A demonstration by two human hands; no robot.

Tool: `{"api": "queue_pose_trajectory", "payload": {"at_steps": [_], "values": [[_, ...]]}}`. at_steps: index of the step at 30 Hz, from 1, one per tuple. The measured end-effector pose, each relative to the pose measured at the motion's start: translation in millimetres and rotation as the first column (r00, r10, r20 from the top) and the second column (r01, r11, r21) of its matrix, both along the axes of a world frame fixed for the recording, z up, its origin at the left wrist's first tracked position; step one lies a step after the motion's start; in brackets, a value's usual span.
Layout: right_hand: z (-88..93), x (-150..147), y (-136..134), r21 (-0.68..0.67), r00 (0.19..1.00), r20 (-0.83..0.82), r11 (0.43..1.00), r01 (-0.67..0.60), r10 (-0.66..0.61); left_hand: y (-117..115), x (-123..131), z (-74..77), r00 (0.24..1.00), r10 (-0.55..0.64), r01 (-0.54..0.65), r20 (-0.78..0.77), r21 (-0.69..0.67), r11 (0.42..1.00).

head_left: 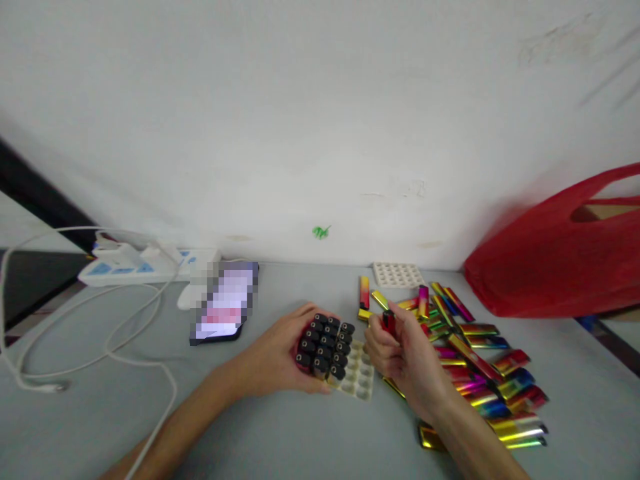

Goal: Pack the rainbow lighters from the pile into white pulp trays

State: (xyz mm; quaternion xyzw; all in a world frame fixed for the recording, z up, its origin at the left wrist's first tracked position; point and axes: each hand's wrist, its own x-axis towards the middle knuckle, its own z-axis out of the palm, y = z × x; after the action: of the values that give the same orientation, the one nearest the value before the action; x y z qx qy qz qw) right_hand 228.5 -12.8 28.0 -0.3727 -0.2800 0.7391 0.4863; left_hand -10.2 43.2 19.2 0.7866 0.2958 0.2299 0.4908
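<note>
My left hand is closed around a pale tray that is partly filled with several upright lighters, their black tops showing. My right hand pinches one red lighter just right of the tray, a little above it. A loose heap of shiny rainbow-coloured lighters lies on the grey table to the right of my right hand.
An empty white tray sits by the wall behind the heap. A red plastic bag stands at the right. A phone, a white power strip and white cables lie at the left.
</note>
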Motion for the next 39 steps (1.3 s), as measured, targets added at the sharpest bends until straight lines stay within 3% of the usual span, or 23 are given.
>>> {"api": "queue_pose_trajectory", "payload": {"at_steps": [10, 16, 20, 24, 30, 35, 39], "values": [[-5.7, -2.2, -4.3, -0.008, 0.991, 0.111, 0.997, 0.083, -0.081, 0.3, -0.6, 1.0, 1.0, -0.003, 0.003, -0.012, -0.001, 1.0], [-4.8, -9.0, -3.8, 0.114, 0.965, 0.186, 0.979, 0.166, -0.186, 0.1, -0.4, 2.6, 1.0, -0.001, 0.001, -0.011, 0.01, 1.0], [-0.7, -9.8, -4.3, 0.35, 0.854, 0.384, 0.911, 0.218, -0.351, -0.6, 0.1, 3.4, 1.0, 0.001, -0.001, -0.008, -0.006, 1.0], [-4.1, -4.2, -4.3, 0.529, 0.691, 0.555, 0.838, 0.137, -0.463, -0.7, 0.3, 1.7, 1.0, 0.003, -0.003, -0.017, -0.008, 1.0], [-9.3, -1.5, -3.1, 0.52, 0.604, 0.687, 0.854, -0.019, -0.405, -0.3, -0.4, -0.5, 1.0, -0.009, 0.009, -0.012, -0.013, 1.0], [-6.0, -1.8, -3.3, 0.594, 0.441, 0.755, 0.791, -0.148, -0.485, 0.5, -0.2, -0.9, 0.999, 0.005, -0.004, -0.036, 0.02, 1.0], [-2.1, 1.6, -4.0, 0.626, 0.362, 0.769, 0.736, -0.259, -0.527, 0.0, -0.1, 0.5, 0.999, 0.004, -0.003, -0.034, 0.037, 0.999]]}}
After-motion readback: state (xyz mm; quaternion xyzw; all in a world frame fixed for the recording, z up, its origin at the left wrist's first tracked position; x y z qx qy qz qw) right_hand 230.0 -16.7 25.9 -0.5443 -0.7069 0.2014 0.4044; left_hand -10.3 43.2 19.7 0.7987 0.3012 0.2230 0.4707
